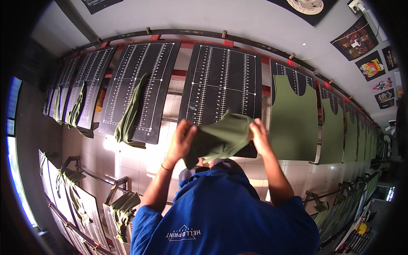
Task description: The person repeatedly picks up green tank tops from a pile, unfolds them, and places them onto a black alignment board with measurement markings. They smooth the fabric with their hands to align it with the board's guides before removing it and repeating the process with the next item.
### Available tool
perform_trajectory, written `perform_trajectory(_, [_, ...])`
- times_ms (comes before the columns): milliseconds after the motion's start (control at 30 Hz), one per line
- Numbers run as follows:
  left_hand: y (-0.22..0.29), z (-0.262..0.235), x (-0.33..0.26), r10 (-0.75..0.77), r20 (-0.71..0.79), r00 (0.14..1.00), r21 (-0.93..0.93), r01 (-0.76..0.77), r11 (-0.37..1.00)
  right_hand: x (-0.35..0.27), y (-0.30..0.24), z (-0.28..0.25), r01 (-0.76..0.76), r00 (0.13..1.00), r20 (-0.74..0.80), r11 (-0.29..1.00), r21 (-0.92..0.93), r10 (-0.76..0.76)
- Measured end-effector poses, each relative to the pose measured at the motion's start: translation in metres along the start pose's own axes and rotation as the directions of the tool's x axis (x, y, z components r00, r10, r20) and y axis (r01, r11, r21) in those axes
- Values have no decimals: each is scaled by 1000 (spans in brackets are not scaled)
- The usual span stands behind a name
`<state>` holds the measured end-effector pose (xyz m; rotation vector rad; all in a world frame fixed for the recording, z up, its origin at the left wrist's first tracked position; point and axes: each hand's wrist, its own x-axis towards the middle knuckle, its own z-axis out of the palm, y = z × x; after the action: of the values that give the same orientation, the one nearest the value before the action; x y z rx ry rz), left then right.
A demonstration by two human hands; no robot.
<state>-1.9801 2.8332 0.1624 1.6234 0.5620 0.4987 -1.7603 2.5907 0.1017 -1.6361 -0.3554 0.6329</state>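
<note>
Two hands: a left hand and a right hand, together holding one olive-green cloth piece. On the upper row, four black ruled boards show clearly, from the one under the hands leftward; further ones beyond blur together. One bunched green cloth hangs on the second board. At least three boards wear flat green cloth, the nearest here. Five posters show on the right wall

Sunlit tiled floor, poster-hung white wall.
</note>
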Motion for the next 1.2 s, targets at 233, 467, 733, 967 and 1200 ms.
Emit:
perform_trajectory(233, [125,-43,169,101,333,937,-619,136,774,74,-141,-24,222,956,69,858,463,-285])
perform_trajectory(467, [-131,-35,69,-485,247,839,-547,534,645,36,18,23,-372,897,333,904,210,292])
perform_trajectory(733, [-117,31,-14,-107,-209,972,679,223,699,-14,30,107,-98,847,516,991,-91,132])
perform_trajectory(967, [-65,22,4,-384,-74,921,167,391,905,-17,2,136,227,871,490,920,-319,-45])
perform_trajectory(1200, [58,15,41,384,33,923,51,-386,921,24,-103,158,149,916,359,983,110,-179])
